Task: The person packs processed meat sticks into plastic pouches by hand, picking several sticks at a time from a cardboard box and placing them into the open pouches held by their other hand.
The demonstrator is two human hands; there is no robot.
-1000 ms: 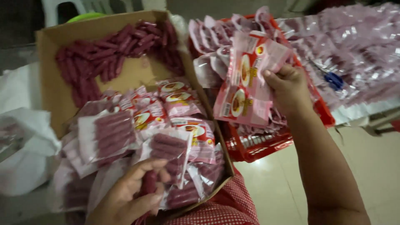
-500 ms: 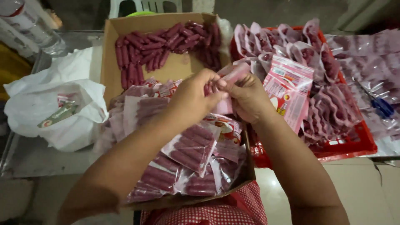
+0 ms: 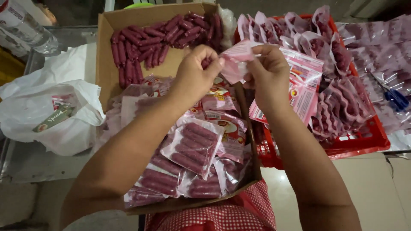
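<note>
While pinched shut, each hand's grip, left hand (image 3: 198, 72) and right hand (image 3: 266, 72), holds one pink pouch (image 3: 237, 60).

Dim, warm indoor light falls from above, leaving the top edge nearly black. Glare shines off the plastic packets (image 3: 192, 147) and the floor tile by the red crate (image 3: 364, 143). The view bows at its edges; the hands look slightly soft
</note>
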